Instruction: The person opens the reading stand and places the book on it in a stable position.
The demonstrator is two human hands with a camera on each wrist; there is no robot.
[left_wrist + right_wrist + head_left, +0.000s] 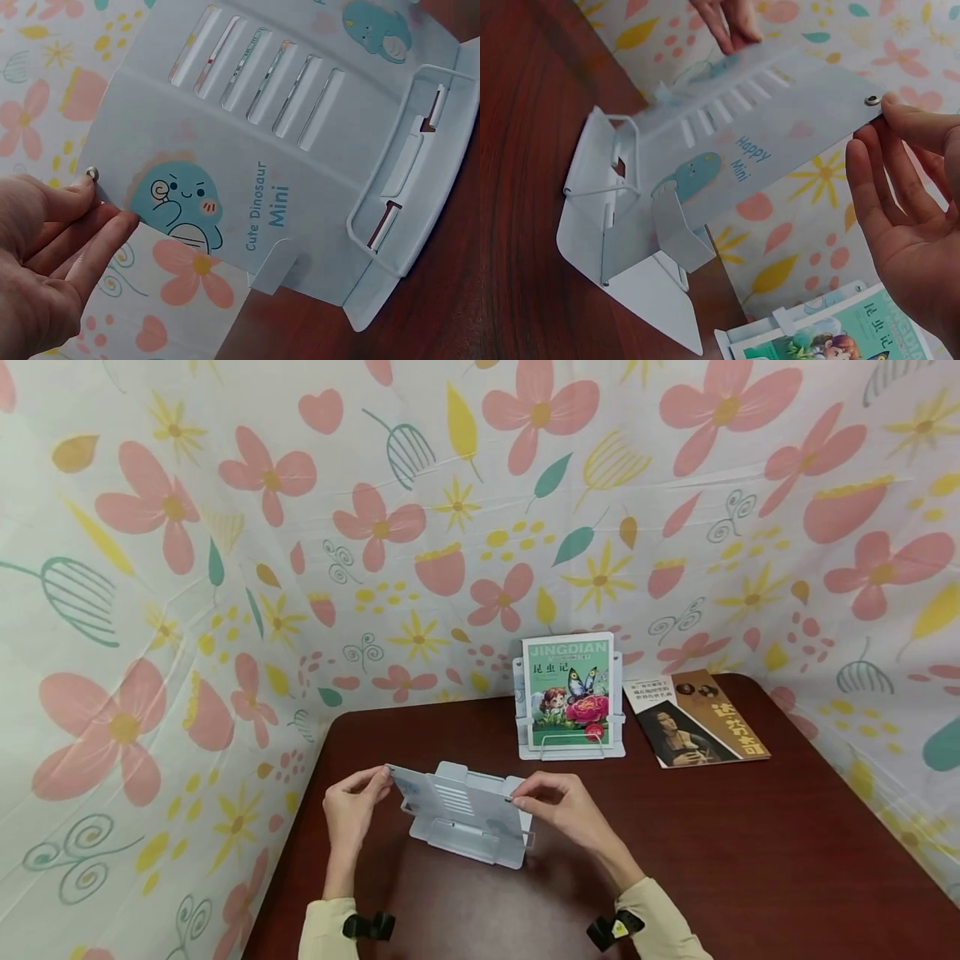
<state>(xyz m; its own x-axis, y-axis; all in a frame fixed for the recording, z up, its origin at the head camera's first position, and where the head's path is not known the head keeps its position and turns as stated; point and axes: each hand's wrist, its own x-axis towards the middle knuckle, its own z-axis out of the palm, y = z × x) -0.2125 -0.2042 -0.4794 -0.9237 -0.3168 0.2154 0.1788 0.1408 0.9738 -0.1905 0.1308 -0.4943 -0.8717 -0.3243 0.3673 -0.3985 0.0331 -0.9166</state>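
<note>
On stand: LH, RH, pinch-grip.

Green book leaning back on rear stand. Relative to green book: brown-and-white book lying just to its right, floral sheet behind, dark red-brown table below.

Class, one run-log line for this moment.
left hand: pinches book stand, upper corner | right hand: pinches opposite corner | panel: tilted, bookless | green book: leaning on second stand | other book: flat on table
</note>
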